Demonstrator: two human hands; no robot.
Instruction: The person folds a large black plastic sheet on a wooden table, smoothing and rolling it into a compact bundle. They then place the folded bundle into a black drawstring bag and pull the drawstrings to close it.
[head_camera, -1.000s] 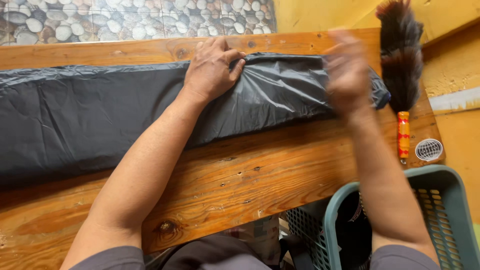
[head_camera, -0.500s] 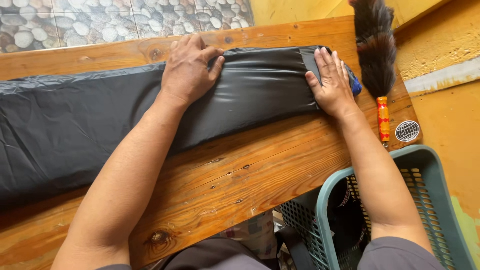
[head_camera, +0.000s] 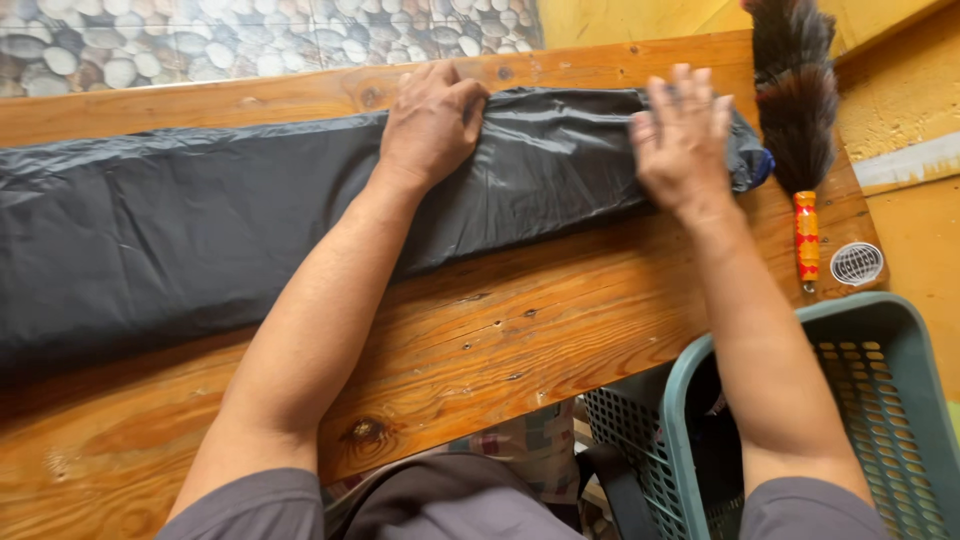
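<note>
Left hand (head_camera: 432, 122) presses knuckles-down on black bag (head_camera: 200, 230), fingers curled, gripping nothing. Right hand (head_camera: 682, 140) lies flat, fingers spread, on the bag's end. Right of it: duster (head_camera: 797, 110); below: basket (head_camera: 880, 420).

Head camera, looking steeply down, close over table (head_camera: 560, 330).

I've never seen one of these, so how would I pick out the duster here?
Find the wooden table and follow it to its right end, past the black plastic sheet and the right hand. The feather duster lies there; only it has dark fluffy plumes and a red-and-yellow handle.
</note>
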